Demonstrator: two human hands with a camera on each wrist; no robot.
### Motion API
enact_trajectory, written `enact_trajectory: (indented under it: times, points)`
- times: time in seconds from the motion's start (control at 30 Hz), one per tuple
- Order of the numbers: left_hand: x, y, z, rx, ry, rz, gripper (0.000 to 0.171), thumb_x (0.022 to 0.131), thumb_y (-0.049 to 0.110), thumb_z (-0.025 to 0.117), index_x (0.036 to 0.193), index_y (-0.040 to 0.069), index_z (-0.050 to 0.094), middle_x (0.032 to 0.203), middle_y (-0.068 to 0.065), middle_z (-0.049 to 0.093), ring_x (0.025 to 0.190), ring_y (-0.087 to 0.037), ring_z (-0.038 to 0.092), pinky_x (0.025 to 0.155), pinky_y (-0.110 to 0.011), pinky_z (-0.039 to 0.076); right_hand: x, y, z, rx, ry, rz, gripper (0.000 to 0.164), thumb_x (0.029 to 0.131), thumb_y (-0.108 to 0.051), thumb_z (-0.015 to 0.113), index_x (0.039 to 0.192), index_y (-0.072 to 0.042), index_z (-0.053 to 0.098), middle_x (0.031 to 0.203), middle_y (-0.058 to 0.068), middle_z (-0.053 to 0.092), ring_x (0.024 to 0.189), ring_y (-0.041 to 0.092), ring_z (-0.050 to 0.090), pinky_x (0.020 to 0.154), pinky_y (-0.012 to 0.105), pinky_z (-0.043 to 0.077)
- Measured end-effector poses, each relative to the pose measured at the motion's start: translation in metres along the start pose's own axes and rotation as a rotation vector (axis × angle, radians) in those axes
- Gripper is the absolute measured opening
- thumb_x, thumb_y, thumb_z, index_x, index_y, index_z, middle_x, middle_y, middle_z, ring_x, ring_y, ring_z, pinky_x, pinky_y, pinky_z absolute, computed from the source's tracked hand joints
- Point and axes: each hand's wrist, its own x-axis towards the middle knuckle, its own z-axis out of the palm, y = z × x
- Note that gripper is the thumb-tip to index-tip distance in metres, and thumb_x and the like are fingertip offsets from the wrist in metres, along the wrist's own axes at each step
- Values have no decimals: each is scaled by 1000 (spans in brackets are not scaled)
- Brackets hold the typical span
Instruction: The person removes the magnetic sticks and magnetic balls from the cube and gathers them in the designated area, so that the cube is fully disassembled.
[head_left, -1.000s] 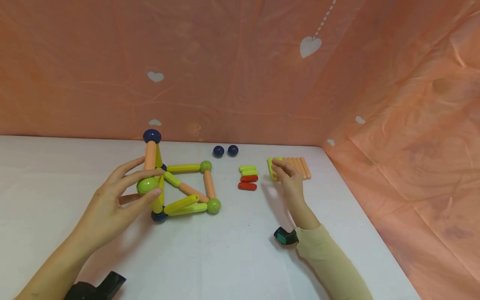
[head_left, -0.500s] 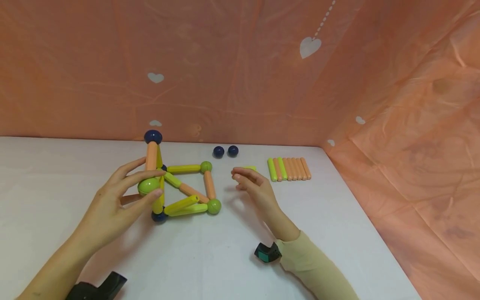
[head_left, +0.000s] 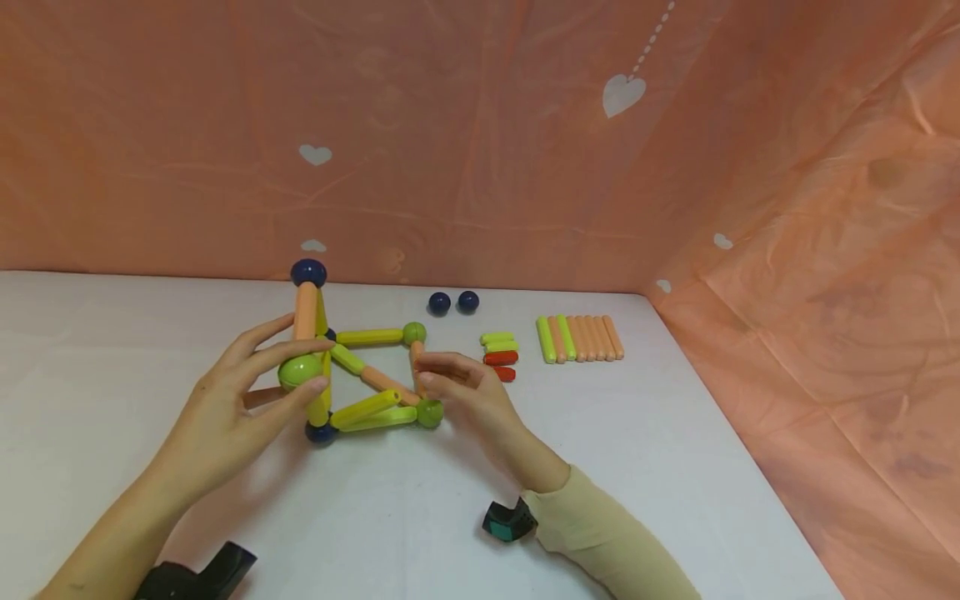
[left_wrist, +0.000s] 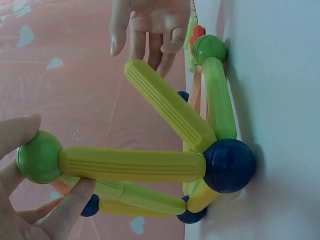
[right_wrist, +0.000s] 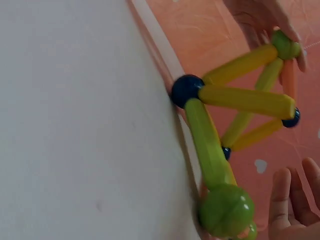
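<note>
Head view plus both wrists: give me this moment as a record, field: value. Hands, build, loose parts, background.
left hand: grips green ball at the build's raised near corner
right hand: fingers relaxed, holding nothing
build: sticks joined by green and dark blue balls
free-ended stick: yellow stick, tip raised, no ball on it
loose balls: two dark blue balls
short sticks: two lime sticks, two red sticks
long sticks: row of lime and orange sticks
surface: white table
backdrop: orange cloth, pale hearts

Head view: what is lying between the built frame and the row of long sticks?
In the head view, four short sticks lie there: two green, two red. The right hand, partly in that stretch, hides some of the nearer red one.
</note>
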Motion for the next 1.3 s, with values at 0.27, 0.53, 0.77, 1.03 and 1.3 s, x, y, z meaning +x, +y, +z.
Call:
enact_trajectory:
  times: [0.27, 0.53, 0.77, 1.03, 1.3]
  points:
    - [1, 2, 1, -5, -7, 1, 35, 88, 18, 71, 122, 20, 65, 148, -11, 36, 131, -38, 40, 76, 0, 43, 0, 3, 16, -142, -210, -73, 36, 89, -3, 66, 124, 1, 61, 129, 14, 61, 107, 13, 63, 89, 24, 52]
    - [2, 1, 3, -17, -3, 15, 34, 88, 17, 71, 121, 19, 65, 148, -11, 36, 130, -38, 40, 76, 0, 43, 3, 6, 28, -182, -218, -71, 31, 89, -2, 66, 119, 4, 64, 125, 17, 63, 100, 8, 66, 85, 23, 53]
    - [2, 1, 3, -3, -5, 14, 35, 88, 17, 71, 122, 18, 65, 148, -11, 36, 130, -38, 41, 77, -17, 54, 7, 7, 29, -137, -193, 18, 29, 95, -9, 59, 119, 7, 61, 125, 19, 62, 80, 7, 69, 84, 30, 56]
    - [2, 1, 3, 0, 0, 13, 34, 87, 17, 71, 121, 20, 65, 147, -11, 37, 130, -37, 40, 76, -5, 47, 4, 3, 19, -61, -85, 89, 31, 97, -17, 57, 120, 4, 60, 108, 11, 70, 83, 7, 65, 80, 25, 55]
    - [0, -1, 1, -14, 7, 11, 35, 87, 16, 71, 121, 20, 65, 148, -10, 36, 131, -36, 40, 76, 1, 42, 2, 14, -29, 94, 21, 43, 20, 87, -10, 64, 106, -2, 61, 96, -1, 67, 89, 13, 66, 84, 26, 54]
